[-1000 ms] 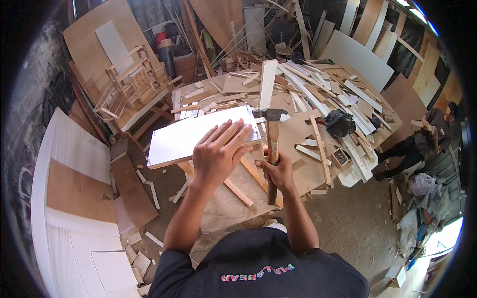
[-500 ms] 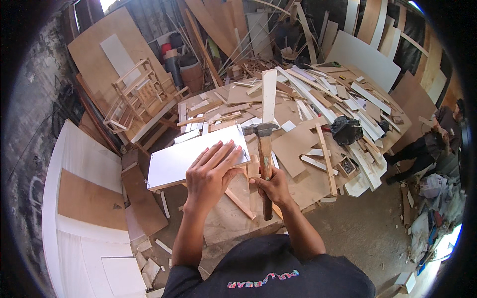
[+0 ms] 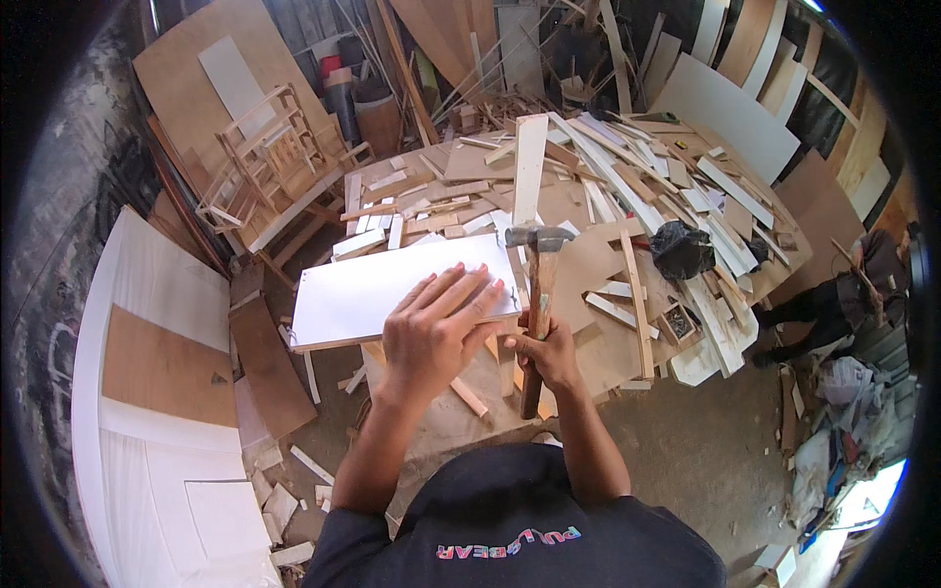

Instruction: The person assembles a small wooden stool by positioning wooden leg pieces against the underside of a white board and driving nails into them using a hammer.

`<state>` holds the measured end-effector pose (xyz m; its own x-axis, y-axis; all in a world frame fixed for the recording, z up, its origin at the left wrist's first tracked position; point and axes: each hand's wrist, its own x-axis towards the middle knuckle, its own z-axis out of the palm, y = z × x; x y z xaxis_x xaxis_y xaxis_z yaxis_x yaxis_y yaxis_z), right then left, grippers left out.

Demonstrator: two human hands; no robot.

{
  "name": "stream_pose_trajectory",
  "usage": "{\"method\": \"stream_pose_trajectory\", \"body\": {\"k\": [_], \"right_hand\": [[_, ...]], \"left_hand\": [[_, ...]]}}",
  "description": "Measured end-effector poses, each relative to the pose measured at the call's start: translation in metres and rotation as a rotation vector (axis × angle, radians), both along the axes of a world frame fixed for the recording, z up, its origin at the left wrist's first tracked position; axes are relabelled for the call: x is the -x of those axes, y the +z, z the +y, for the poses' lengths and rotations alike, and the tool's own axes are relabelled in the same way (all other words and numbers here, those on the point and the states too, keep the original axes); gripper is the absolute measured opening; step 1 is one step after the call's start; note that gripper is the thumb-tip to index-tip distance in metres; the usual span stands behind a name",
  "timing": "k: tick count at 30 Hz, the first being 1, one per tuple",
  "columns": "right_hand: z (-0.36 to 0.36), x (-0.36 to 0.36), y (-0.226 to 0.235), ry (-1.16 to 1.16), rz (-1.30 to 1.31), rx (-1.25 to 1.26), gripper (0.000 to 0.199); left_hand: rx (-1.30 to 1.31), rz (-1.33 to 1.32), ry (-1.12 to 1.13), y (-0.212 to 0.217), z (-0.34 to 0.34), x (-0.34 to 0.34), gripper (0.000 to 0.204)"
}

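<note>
My left hand (image 3: 431, 328) lies on a white rectangular board (image 3: 368, 284), its fingers stretched out over the right part of the top face. Where the thumb rests at the near edge is partly hidden. The board has a brown edge and small dark marks near its ends. My right hand (image 3: 551, 355) is closed round the wooden handle of a claw hammer (image 3: 542, 284). The hammer stands upright just beside the board's right end, its metal head on top. Behind the head rises a pale upright wooden strip (image 3: 529, 171).
A large worktable (image 3: 588, 250) carries many wood offcuts, a black plastic bag (image 3: 681, 255) and a small box of dark bits (image 3: 677, 321). White panels (image 3: 162, 431) lean at left, near a wooden frame (image 3: 270, 162). Another person (image 3: 853, 294) stands at far right.
The hammer and my right hand have shifted slightly right in the picture. The board and my left hand also sit a little further right and higher. My view has turned slightly.
</note>
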<state>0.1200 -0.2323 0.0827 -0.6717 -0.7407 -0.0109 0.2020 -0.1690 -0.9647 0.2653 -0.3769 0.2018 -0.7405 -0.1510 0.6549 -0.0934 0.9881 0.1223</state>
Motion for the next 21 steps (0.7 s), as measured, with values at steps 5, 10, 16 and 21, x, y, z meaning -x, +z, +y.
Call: {"method": "stream_pose_trajectory", "body": {"k": [5,10,16,21], "right_hand": [[0.004,0.004,0.012,0.053,0.023,0.066,0.046],[0.002,-0.003,0.031,0.056,0.072,0.087,0.050],[0.002,-0.004,0.032,0.090,0.067,0.091,0.042],[0.009,-0.005,0.034,0.116,0.093,0.098,0.039]], "left_hand": [[0.017,0.003,0.020,-0.002,0.005,-0.003,0.048],[0.032,0.000,0.036,-0.001,0.009,-0.010,0.048],[0.030,-0.008,0.052,-0.002,0.012,-0.015,0.046],[0.014,0.012,0.059,-0.005,0.017,-0.019,0.049]]}}
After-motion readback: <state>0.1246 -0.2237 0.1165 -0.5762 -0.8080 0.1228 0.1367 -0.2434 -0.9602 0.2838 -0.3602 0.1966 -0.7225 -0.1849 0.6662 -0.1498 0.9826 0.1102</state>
